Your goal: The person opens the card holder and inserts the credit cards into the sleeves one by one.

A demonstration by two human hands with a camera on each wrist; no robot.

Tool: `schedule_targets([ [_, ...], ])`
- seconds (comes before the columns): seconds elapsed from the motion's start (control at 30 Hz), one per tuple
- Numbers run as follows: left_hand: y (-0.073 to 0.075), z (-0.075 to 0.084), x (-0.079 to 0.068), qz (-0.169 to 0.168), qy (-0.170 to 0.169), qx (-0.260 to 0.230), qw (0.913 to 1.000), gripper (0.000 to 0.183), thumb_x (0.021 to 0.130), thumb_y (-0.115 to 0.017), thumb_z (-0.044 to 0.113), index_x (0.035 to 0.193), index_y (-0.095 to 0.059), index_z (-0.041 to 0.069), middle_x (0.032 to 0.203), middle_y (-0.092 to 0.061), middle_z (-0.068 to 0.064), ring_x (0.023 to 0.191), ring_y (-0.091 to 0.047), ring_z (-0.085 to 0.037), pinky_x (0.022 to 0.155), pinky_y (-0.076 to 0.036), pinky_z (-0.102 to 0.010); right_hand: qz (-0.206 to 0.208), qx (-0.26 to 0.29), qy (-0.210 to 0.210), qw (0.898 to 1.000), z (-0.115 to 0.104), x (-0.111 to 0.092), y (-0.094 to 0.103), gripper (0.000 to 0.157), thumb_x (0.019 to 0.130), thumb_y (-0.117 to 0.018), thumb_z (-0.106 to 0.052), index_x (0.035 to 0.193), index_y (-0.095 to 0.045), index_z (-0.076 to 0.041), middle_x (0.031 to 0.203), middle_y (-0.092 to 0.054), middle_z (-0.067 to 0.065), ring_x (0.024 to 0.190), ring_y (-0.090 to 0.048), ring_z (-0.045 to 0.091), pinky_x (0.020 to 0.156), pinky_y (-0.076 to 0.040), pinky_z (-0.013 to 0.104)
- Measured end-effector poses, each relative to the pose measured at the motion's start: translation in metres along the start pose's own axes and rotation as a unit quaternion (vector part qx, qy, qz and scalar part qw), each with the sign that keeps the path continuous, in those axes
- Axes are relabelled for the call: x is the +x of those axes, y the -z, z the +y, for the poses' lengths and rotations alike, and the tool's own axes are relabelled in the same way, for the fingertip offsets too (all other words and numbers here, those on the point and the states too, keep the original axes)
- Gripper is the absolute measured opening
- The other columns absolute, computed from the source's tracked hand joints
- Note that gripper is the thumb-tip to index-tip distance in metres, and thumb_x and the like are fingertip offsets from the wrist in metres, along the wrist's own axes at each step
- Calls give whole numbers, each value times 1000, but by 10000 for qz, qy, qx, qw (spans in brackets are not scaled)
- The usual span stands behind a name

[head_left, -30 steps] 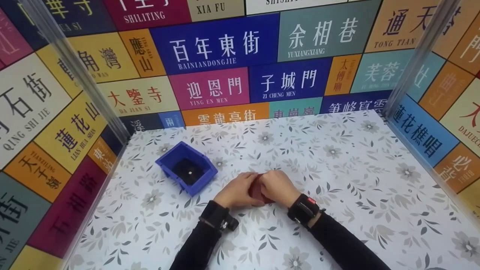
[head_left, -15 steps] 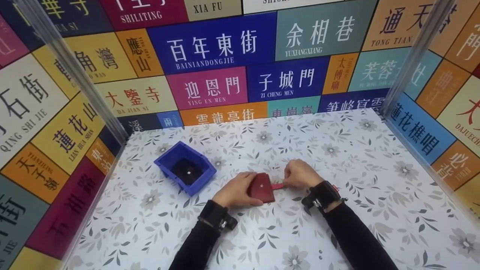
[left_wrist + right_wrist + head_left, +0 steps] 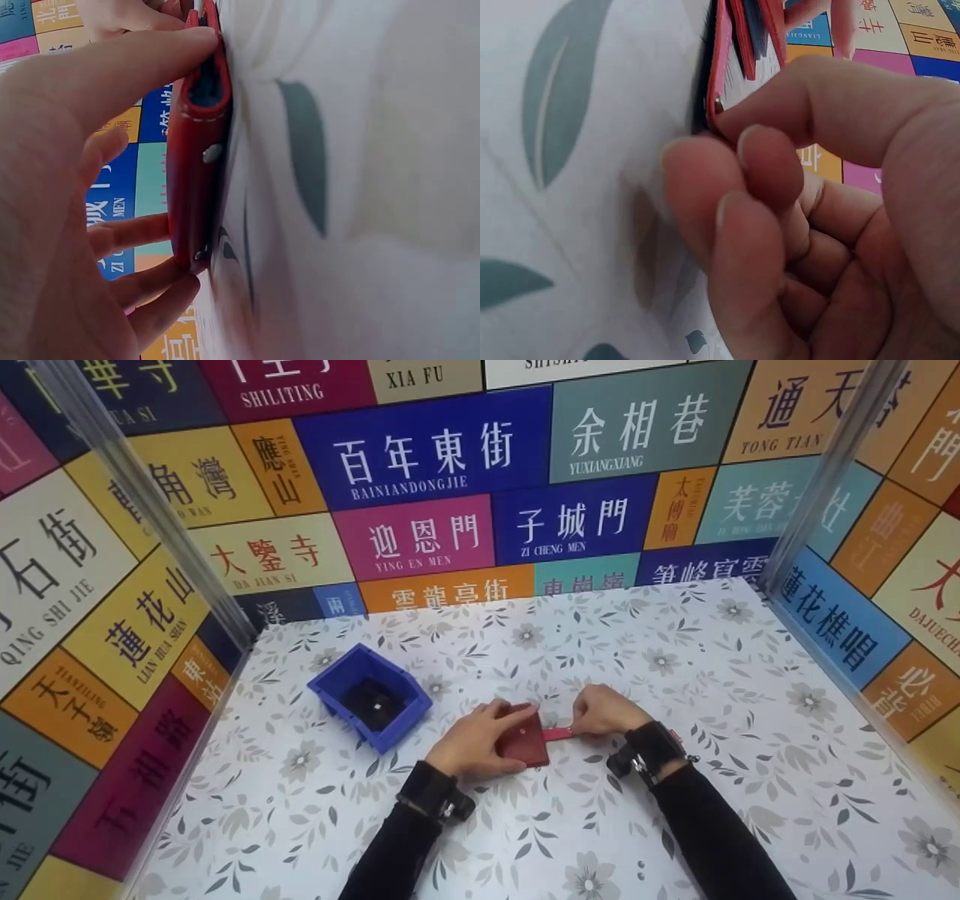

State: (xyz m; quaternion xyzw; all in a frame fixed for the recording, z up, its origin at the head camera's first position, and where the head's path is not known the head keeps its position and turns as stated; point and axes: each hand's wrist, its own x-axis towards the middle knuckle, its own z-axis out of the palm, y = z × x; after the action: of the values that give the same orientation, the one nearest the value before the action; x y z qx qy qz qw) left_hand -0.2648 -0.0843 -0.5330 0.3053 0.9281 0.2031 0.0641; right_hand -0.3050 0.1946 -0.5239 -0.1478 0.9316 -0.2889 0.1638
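A small red leather wallet [image 3: 525, 742] lies on the table in front of the person, with a metal snap on its upper face. My left hand [image 3: 474, 741] holds it from the left. In the left wrist view the thumb is at the near edge of the wallet [image 3: 196, 142], and other fingertips touch its far end. From its right side a narrow red strap [image 3: 556, 733] sticks out. My right hand [image 3: 609, 709] pinches the strap's end between thumb and curled fingers. Close up in the right wrist view, the strap [image 3: 721, 64] runs up from the fingertips.
Back left of the hands stands a blue plastic bin [image 3: 406, 727] with a dark inside. The table [image 3: 675, 825] has a flowered white cover. Sign-printed panels [image 3: 420, 450] wall in the back and both sides.
My right hand has moved right, off the wallet, and the strap now stretches out from it. My left hand stays at the wallet, its index finger now reaching along the far edge.
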Motion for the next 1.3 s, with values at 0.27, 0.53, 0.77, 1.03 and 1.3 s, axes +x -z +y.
schedule_targets([
  [0.27, 6, 1, 2, 313, -444, 717, 9959, 94, 76, -80, 58, 158, -38, 44, 160, -38, -13, 108, -63, -34, 89, -58, -45, 49, -36, -56, 10000, 0, 0, 0, 15, 75, -80, -13, 63, -70, -12, 59, -62, -4, 52, -52, 12, 50, -43, 23],
  [0.53, 22, -6, -2, 332, -437, 244, 9982, 79, 70, -82, 47, 137, -50, 18, 152, -44, -7, 93, -64, -22, 77, -56, -33, 23, 14, -121, 9999, 4, -3, 4, 16, 76, -80, -14, 64, -69, -11, 60, -62, -3, 54, -53, 12, 51, -44, 24],
  [0.77, 36, -24, -16, 199, 113, -152, 9996, 79, 63, -95, 35, 123, -50, 11, 120, -52, -5, 94, -63, -21, 82, -57, -34, -110, 86, -50, 9999, 12, -4, 10, 12, 77, -76, -10, 67, -68, -11, 61, -66, 0, 53, -58, 14, 50, -44, 25],
  [1.03, 30, -30, -20, -205, 741, 54, 9970, 82, 60, -98, 45, 118, -53, 9, 114, -58, -5, 98, -57, -21, 89, -53, -38, -168, -78, -58, 9998, 18, -6, 15, 9, 76, -75, -13, 70, -69, -13, 64, -66, -2, 57, -58, 14, 54, -47, 26],
  [1.3, 9, -23, -8, 50, 310, 83, 9995, 83, 67, -92, 56, 126, -55, 11, 123, -61, -4, 109, -58, -20, 98, -53, -37, -325, 224, -248, 9989, 46, -14, 34, 9, 80, -75, -14, 74, -71, -9, 62, -62, -3, 53, -61, 12, 51, -48, 24],
])
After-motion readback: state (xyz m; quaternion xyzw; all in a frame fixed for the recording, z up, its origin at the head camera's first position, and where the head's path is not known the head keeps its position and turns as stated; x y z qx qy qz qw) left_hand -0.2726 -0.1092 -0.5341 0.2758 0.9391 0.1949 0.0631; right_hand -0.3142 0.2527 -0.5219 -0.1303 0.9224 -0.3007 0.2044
